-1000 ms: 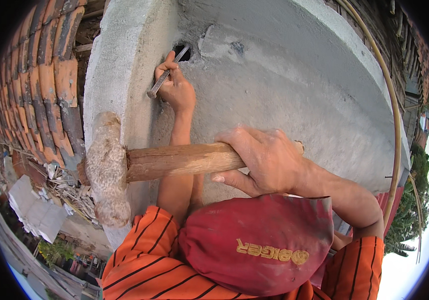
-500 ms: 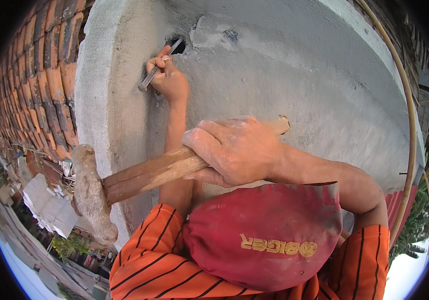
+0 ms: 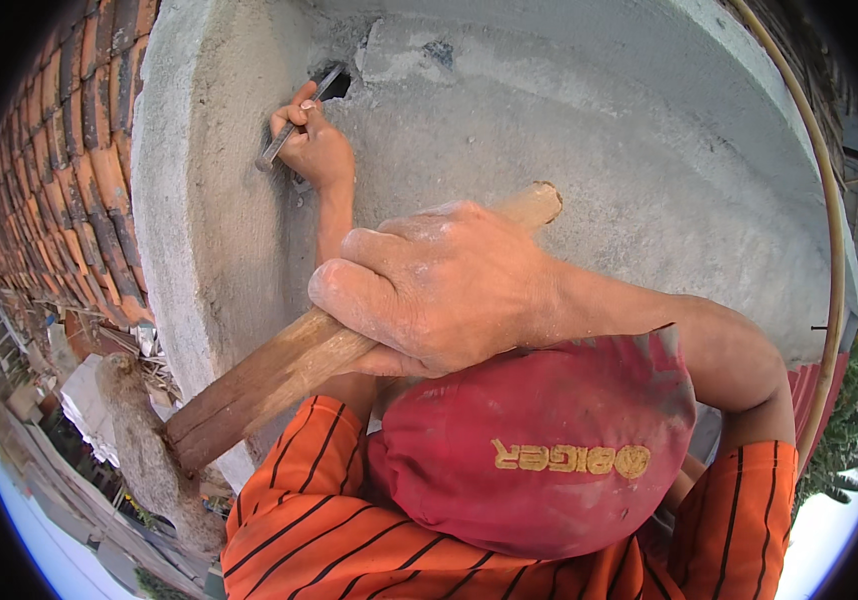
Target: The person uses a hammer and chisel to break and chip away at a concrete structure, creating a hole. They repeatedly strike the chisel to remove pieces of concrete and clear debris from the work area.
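Note:
My left hand [image 3: 316, 150] grips a metal chisel [image 3: 274, 151] with fingers wrapped round it. The chisel slants into a dark, rough-edged hole [image 3: 339, 86] in the grey concrete wall [image 3: 629, 180]. My right hand [image 3: 439, 285] is closed round the wooden handle of a large hammer [image 3: 239, 390], above the red cloth cap. The dusty, pale metal hammer head [image 3: 144, 450] is low at the left, away from the chisel. The handle's butt sticks out past my knuckles.
A raised concrete edge [image 3: 174, 220] borders the weathered orange roof tiles [image 3: 69, 190]. A yellowish pipe [image 3: 824, 200] curves along the right. The red cap [image 3: 529, 420] sits between orange striped sleeves at the bottom. Debris, a red metal sheet and trees lie beyond.
The hammer head has swung down and leftward, its handle now slanting more steeply, and my right hand has risen leftward. My left hand and chisel stay at the hole, higher-left in view.

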Available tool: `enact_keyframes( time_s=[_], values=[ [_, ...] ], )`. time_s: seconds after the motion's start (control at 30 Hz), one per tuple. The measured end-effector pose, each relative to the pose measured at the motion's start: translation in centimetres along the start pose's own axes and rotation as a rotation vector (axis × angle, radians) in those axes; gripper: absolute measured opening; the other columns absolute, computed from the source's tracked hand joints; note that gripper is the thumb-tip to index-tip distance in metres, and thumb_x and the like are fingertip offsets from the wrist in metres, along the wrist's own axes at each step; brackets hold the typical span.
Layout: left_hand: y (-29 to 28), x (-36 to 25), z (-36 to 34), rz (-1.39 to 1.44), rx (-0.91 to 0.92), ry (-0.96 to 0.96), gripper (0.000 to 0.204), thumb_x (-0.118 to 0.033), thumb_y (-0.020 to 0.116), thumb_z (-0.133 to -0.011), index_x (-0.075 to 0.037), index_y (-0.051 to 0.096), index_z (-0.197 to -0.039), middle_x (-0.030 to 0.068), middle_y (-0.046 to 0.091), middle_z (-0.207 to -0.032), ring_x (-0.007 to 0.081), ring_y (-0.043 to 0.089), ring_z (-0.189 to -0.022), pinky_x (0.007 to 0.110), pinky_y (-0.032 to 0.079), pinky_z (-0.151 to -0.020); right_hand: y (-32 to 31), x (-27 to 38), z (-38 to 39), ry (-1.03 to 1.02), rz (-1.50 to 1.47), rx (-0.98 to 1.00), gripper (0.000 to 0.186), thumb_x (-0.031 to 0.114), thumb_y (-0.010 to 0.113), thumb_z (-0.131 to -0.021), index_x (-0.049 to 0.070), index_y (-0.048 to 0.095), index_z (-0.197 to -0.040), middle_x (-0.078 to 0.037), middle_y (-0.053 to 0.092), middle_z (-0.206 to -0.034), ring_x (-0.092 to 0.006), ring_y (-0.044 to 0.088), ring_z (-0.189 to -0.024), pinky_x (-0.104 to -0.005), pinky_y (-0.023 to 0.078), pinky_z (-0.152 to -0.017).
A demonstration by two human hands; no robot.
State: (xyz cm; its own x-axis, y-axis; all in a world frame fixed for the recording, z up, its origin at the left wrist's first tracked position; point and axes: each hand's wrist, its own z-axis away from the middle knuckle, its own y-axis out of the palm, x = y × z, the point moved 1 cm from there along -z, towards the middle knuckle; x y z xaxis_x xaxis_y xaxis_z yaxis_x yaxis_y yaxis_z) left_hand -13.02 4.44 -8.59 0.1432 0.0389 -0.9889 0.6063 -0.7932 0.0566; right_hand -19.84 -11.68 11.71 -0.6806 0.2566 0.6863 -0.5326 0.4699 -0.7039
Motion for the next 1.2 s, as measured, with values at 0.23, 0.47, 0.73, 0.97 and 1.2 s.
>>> enact_keyframes(
  time_s=[0.23,0.47,0.73,0.97,1.2],
  values=[
    [0.3,-1.5,-0.6,-0.039,0.025,-0.056,0.019,0.007,0.044,-0.09,-0.008,0.034,-0.083,0.0208,0.062,-0.107,0.0224,0.057,-0.102,0.032,0.04,-0.095,0.1,-3.9,1.9,0.563,0.148,0.255,0.04,0.042,0.058,-0.089,0.005,0.049,-0.103,-0.015,0.063,-0.08,-0.0337,0.063,-0.063,-0.0447,0.05,-0.056],
    [-0.1,-2.4,-1.0,-0.041,0.044,-0.106,0.019,0.009,0.044,-0.089,-0.007,0.037,-0.083,0.0196,0.062,-0.108,0.0182,0.058,-0.095,0.029,0.044,-0.086,-1.4,-1.4,0.7,0.366,0.106,0.187,0.043,0.044,0.061,-0.086,0.006,0.049,-0.103,-0.013,0.063,-0.081,-0.0329,0.064,-0.065,-0.0436,0.05,-0.054],
    [-1.0,-6.1,-1.6,-0.23,0.065,-0.139,0.015,0.006,0.046,-0.09,-0.006,0.04,-0.085,0.0185,0.064,-0.107,0.0197,0.06,-0.097,0.03,0.046,-0.086,-2.2,1.5,-2.5,0.123,-0.039,0.098,0.041,0.042,0.063,-0.086,0.007,0.049,-0.103,-0.013,0.062,-0.079,-0.0331,0.062,-0.064,-0.042,0.049,-0.053],
    [0.7,-6.8,-1.9,-0.571,0.117,0.064,0.016,0.005,0.047,-0.089,-0.007,0.039,-0.082,0.0152,0.066,-0.101,0.0197,0.06,-0.092,0.032,0.045,-0.086,-2.6,-3.6,-1.5,0.574,0.102,0.249,0.042,0.041,0.06,-0.089,0.004,0.049,-0.105,-0.014,0.061,-0.078,-0.0337,0.062,-0.065,-0.0414,0.049,-0.053],
    [1.3,-6.5,-2.0,-0.376,0.148,-0.08,0.017,0.006,0.047,-0.088,-0.007,0.039,-0.082,0.0168,0.064,-0.102,0.0201,0.058,-0.093,0.033,0.043,-0.09,-2.6,0.6,-2.5,0.074,-0.021,-0.01,0.045,0.044,0.059,-0.089,0.002,0.048,-0.101,-0.017,0.06,-0.074,-0.034,0.062,-0.061,-0.0409,0.049,-0.053]
  ],
)
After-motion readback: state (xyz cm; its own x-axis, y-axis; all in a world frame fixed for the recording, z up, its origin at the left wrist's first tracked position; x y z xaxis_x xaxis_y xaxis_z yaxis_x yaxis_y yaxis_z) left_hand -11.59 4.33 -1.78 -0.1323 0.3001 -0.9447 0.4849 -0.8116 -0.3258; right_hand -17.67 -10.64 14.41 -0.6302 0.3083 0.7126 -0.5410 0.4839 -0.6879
